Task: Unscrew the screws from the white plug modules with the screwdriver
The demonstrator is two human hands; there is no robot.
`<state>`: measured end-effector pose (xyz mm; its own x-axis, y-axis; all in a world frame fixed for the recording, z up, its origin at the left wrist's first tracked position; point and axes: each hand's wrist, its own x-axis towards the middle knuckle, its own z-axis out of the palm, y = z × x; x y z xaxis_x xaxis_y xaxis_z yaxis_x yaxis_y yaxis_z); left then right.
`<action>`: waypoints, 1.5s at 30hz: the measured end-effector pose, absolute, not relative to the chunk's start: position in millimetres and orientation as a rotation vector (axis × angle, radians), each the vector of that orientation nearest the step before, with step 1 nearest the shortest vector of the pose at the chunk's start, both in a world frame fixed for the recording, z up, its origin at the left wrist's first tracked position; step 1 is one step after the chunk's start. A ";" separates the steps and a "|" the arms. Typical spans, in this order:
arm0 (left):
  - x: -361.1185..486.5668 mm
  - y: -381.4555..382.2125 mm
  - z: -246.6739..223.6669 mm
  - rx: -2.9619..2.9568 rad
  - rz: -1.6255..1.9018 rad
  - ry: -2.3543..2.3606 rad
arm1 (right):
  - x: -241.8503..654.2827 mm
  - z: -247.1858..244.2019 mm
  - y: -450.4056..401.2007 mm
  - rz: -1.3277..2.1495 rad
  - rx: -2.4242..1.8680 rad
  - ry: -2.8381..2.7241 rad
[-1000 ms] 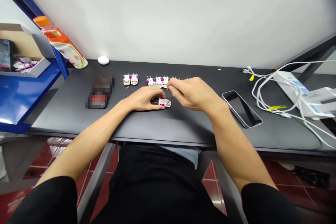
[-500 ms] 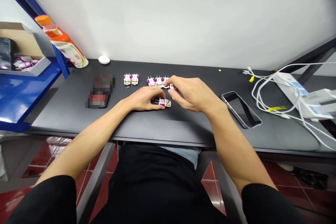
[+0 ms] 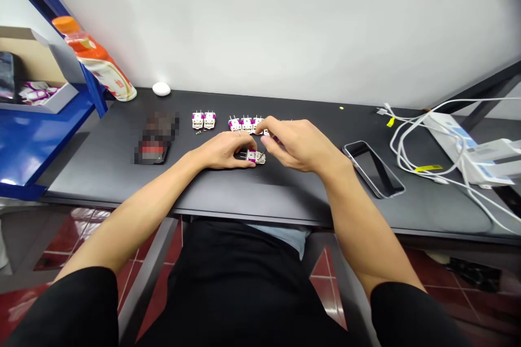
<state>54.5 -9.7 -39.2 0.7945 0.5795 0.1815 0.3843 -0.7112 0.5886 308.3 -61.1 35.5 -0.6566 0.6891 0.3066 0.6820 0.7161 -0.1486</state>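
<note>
My left hand (image 3: 223, 150) rests on the black table, thumb and fingers closed around a small white-and-purple plug-like module (image 3: 252, 156). The module lies on the table with its thin metal pins pointing left. My right hand (image 3: 295, 143) is pinched above its right end. A thin dark tool (image 3: 262, 155) slants from those fingers down to the module; its handle is hidden, so its exact kind is unclear. Behind my hands stands a row of similar modules (image 3: 246, 123), partly covered by my right fingers. Two more modules (image 3: 203, 120) sit further left, with tiny metal pieces (image 3: 198, 132) in front.
A smartphone (image 3: 374, 169) lies right of my right arm. Beyond it are tangled white cables (image 3: 407, 146) and a white box (image 3: 459, 146). At left are a blurred dark object (image 3: 157, 138), an orange-capped bottle (image 3: 100, 62), a white oval object (image 3: 161, 89) and an open carton (image 3: 61, 98).
The camera view has shifted very slightly. Both hands keep nearly the same place and grip, with the thin tool still at the module.
</note>
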 end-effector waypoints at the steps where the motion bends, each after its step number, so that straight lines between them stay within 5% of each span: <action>1: 54.4 -9.5 -39.9 2.443 0.487 0.709 | 308.2 36.1 -60.8 0.022 -1.100 -2.597; 45: 54.0 -10.5 -40.6 2.463 0.491 0.701 | 309.9 37.5 -60.7 0.067 -1.107 -2.625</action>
